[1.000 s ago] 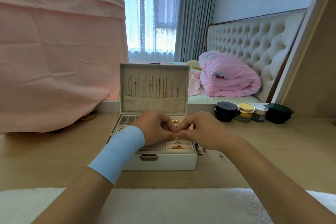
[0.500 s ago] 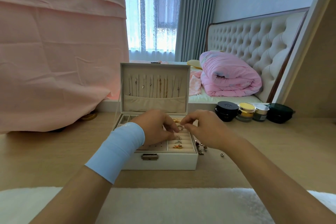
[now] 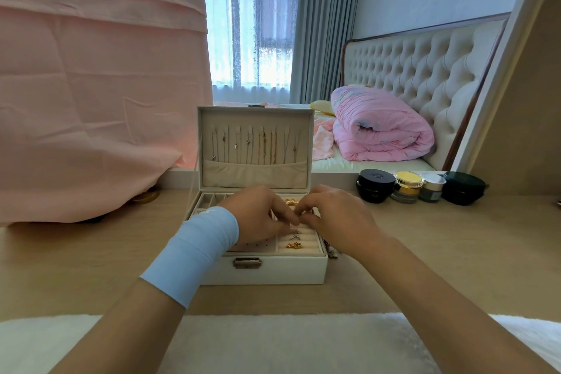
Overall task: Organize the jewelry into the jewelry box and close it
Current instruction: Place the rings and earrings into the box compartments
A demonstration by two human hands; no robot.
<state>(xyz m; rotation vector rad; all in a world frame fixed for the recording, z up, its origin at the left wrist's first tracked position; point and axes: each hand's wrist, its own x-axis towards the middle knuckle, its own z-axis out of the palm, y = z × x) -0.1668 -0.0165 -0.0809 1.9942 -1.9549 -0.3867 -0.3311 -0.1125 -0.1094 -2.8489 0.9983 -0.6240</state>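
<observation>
Pale wood-grain counter (image 3: pixel 440 252), spanning left to right. At centre, white jewelry box (image 3: pixel 273 270), lid upright, brass clasp facing the near edge. Just beside its right front corner, a few loose jewelry pieces (image 3: pixel 332 252), too small to tell apart. Toward the back right, side by side in a row: black jar (image 3: pixel 375 188), yellow-lidded jar (image 3: pixel 406 187), small white-lidded jar (image 3: pixel 432 188), dark green jar (image 3: pixel 463 188). At left, pink cloth (image 3: pixel 91 130) draped down onto the surface, round gold object (image 3: pixel 145 196) peeping from under its hem. Along the near edge, white fluffy mat (image 3: pixel 273 343).
</observation>
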